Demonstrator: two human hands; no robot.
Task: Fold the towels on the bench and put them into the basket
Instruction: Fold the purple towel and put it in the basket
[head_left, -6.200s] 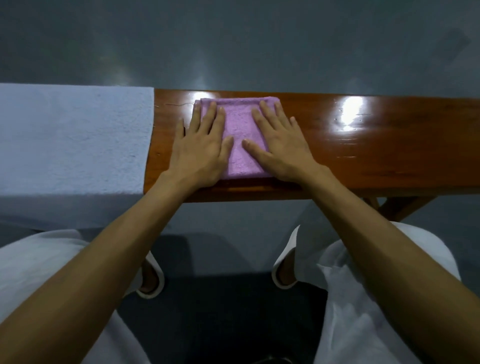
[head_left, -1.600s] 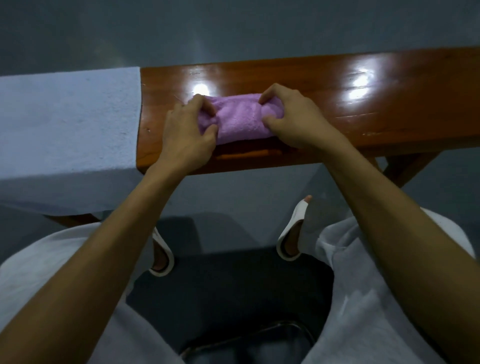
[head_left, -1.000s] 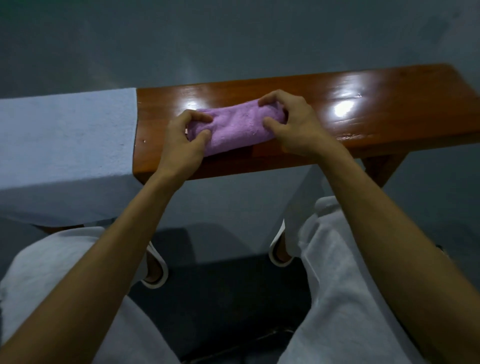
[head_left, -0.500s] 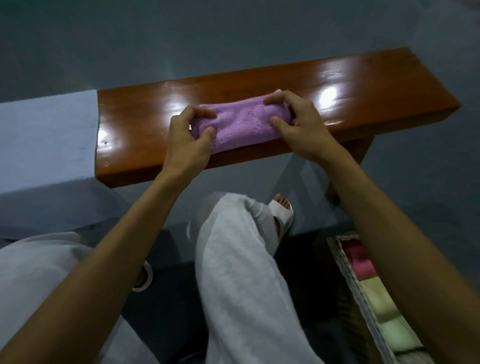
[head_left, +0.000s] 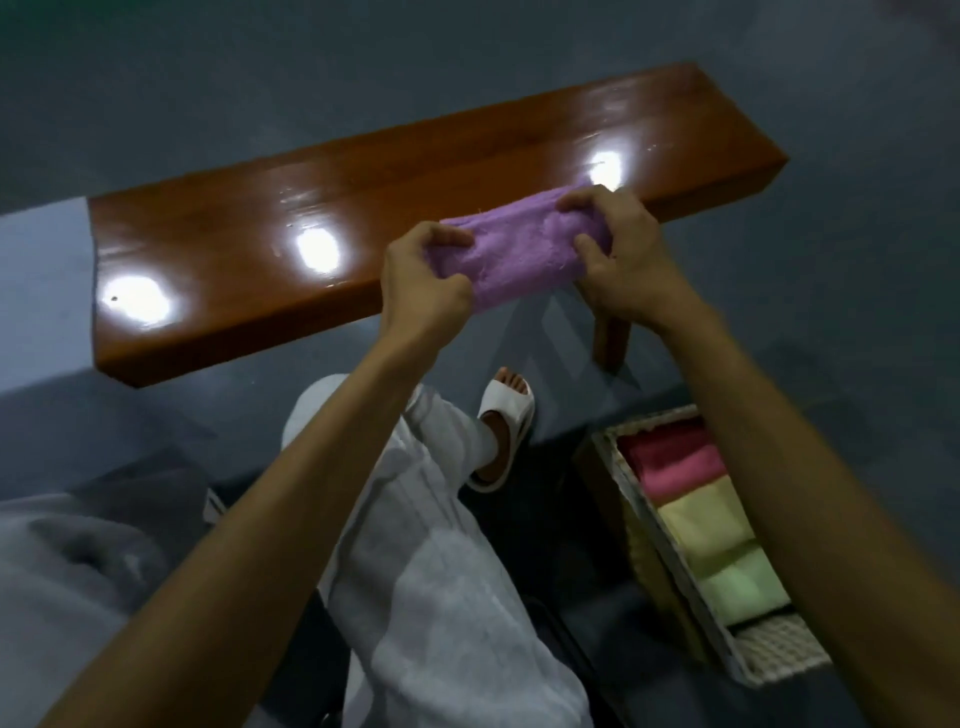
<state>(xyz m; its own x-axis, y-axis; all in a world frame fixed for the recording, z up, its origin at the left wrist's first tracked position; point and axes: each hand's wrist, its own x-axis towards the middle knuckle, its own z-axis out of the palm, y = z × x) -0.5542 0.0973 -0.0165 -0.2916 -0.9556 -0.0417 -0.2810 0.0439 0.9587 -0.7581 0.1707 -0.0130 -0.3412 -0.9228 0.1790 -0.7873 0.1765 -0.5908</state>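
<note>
From the head camera there is a shiny brown bench (head_left: 363, 182) across the far side. The purple towel (head_left: 519, 254) is folded into a small, fat bundle. It sits at the near edge of the bench, toward the right end. I cannot tell if it is touching the wood or is just above it.

The left hand (head_left: 421, 280) grips the left end of the purple towel, with its fingers and thumb curled round it. The right hand (head_left: 618, 254) grips the right end the same way.

Down on the floor, near and to the right, is the basket (head_left: 779, 654). It has a pink towel (head_left: 675, 462) at the far end, a yellow towel (head_left: 701, 525) in the middle and a green towel (head_left: 737, 587) closest. All three look folded. The right arm hides part of the basket.

So I think three towels are done, and the purple one is folded but not in the basket yet. At the far left, a big pale blue towel (head_left: 36, 291) lies spread flat over the bench. That one looks like it still needs folding.
</note>
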